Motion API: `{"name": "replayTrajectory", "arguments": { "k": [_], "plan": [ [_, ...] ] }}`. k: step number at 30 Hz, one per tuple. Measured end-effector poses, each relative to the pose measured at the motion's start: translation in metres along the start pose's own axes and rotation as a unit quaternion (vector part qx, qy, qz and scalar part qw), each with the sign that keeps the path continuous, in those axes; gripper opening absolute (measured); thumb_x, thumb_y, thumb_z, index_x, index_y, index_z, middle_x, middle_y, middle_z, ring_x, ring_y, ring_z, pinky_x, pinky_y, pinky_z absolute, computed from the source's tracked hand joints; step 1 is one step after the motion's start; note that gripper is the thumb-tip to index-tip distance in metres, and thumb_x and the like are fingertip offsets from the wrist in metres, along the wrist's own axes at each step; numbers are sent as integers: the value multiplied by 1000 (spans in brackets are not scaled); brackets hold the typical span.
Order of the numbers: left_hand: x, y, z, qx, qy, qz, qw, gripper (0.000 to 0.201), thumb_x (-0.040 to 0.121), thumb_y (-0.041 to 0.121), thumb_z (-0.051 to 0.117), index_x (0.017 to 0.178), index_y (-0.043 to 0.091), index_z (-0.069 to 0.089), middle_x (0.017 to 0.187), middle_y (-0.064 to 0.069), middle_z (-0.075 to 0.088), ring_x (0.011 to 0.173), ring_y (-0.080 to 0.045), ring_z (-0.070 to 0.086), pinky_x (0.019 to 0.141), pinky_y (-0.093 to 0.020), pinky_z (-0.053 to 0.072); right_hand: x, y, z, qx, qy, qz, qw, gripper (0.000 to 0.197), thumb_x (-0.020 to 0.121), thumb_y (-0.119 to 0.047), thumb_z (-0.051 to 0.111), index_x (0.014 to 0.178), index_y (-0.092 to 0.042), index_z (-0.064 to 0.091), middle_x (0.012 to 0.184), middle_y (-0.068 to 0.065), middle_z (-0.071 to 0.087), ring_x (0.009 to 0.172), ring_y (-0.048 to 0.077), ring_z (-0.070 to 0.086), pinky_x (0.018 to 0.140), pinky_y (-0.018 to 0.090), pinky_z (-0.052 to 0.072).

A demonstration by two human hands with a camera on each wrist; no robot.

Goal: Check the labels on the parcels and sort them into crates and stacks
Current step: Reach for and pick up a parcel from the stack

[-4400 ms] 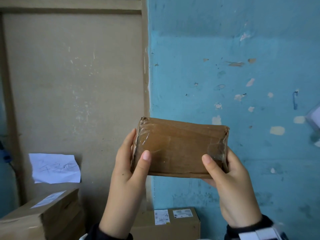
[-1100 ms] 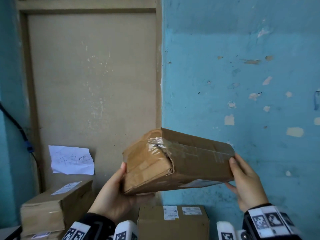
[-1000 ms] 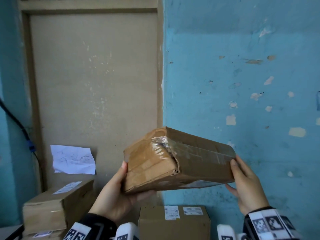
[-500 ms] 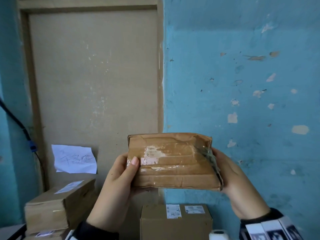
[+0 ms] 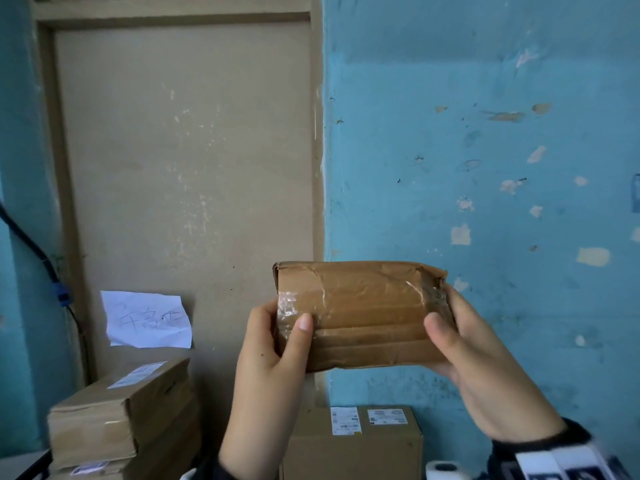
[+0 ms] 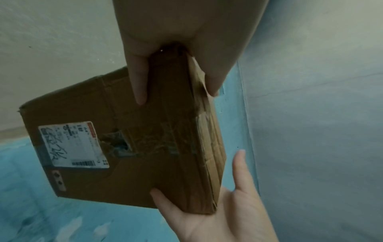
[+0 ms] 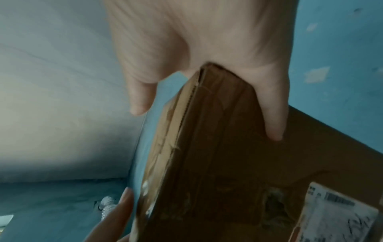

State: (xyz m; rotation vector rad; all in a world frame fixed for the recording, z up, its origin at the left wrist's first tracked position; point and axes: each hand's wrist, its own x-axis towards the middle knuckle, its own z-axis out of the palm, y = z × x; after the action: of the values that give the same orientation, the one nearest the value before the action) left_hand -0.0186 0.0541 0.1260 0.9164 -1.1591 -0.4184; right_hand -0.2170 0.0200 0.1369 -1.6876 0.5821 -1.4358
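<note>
Along the left edge of the head view, two stacked boxes (image 5: pixel 121 410) are sitting below a handwritten paper note (image 5: pixel 147 318) fixed to the board wall, and neither has shifted over the last few seconds.

The left hand (image 5: pixel 273 355) is gripping the near-left end of the parcel (image 5: pixel 360 315), thumb pressing on the facing side and fingers wrapping behind. A second ago this parcel was being held at an angle with a crushed, taped end turned toward the camera; it is now being held level, a long plain taped side facing the head. In the left wrist view the shipping label (image 6: pixel 73 144) is showing on the broad face turned away from the person, beside a torn hole in the cardboard.

The right hand (image 5: pixel 481 362) is cradling the right end, palm under it and thumb resting across the front.

My reading is that the label is still being hunted: the turning has not yet brought it to face the eyes, so sorting is waiting on another rotation. Below the parcel, a labelled box (image 5: pixel 353 441) is standing against the blue wall (image 5: pixel 485 150).
</note>
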Motion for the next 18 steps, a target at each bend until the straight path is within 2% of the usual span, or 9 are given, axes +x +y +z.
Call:
{"name": "replayTrajectory", "arguments": {
  "k": [1, 3, 5, 7, 9, 13, 15, 18],
  "plan": [
    [-1, 1, 2, 3, -9, -1, 1000, 36, 71, 50, 61, 100, 30, 57, 92, 27, 66, 86, 6, 64, 77, -23, 52, 0, 2, 2, -5, 21, -4, 1000, 77, 55, -72, 78, 124, -44, 58, 127, -11, 65, 121, 9, 59, 104, 47, 44],
    [-1, -1, 3, 18, -13, -1, 1000, 34, 73, 42, 71, 100, 29, 56, 91, 29, 66, 84, 8, 64, 71, -16, 51, -1, 5, 8, -8, 67, -8, 998, 65, 65, -53, 83, 124, -36, 59, 120, -12, 69, 114, 9, 64, 102, 46, 47],
    [0, -5, 2, 35, -2, 1, 999, 27, 78, 27, 76, 97, 26, 57, 88, 19, 69, 80, 5, 64, 71, -17, 52, -5, 9, 14, -17, 93, -20, 995, 50, 72, -32, 75, 120, -33, 61, 112, -13, 72, 105, 6, 67, 94, 35, 52],
    [-2, -7, 0, 53, 9, 6, 999, 25, 79, 21, 77, 95, 24, 57, 85, 9, 68, 79, 2, 64, 70, -20, 52, -8, 14, 17, -45, 110, -40, 992, 44, 80, -18, 69, 121, -31, 60, 109, -15, 72, 103, 2, 67, 83, 18, 53],
    [-5, -7, -2, 61, 19, 16, 998, 27, 79, 18, 77, 95, 23, 56, 86, 9, 67, 80, 3, 63, 68, -16, 52, -10, 20, 18, -57, 118, -52, 990, 44, 85, -8, 67, 123, -28, 60, 110, -16, 71, 103, 0, 66, 78, 8, 49],
    [-11, -9, -8, 75, 27, 33, 996, 30, 79, 16, 78, 95, 24, 55, 87, 19, 67, 82, 5, 63, 68, -13, 51, -13, 27, 22, -62, 113, -57, 990, 44, 85, -7, 67, 123, -28, 60, 110, -17, 71, 104, -1, 65, 79, 7, 48],
    [-13, -9, -12, 75, 29, 35, 996, 31, 79, 16, 78, 98, 23, 55, 85, 13, 67, 83, 6, 63, 67, -10, 50, -14, 29, 24, -63, 113, -61, 990, 45, 85, -7, 68, 125, -27, 60, 111, -16, 71, 105, 0, 65, 81, 8, 49],
    [-16, -7, -20, 104, 20, 49, 993, 41, 77, 19, 79, 109, 22, 54, 94, 15, 64, 87, 13, 60, 69, -5, 46, -15, 32, 30, -54, 119, -60, 990, 47, 82, -13, 71, 125, -28, 61, 112, -15, 71, 106, 3, 66, 84, 13, 52]
  ]
}}
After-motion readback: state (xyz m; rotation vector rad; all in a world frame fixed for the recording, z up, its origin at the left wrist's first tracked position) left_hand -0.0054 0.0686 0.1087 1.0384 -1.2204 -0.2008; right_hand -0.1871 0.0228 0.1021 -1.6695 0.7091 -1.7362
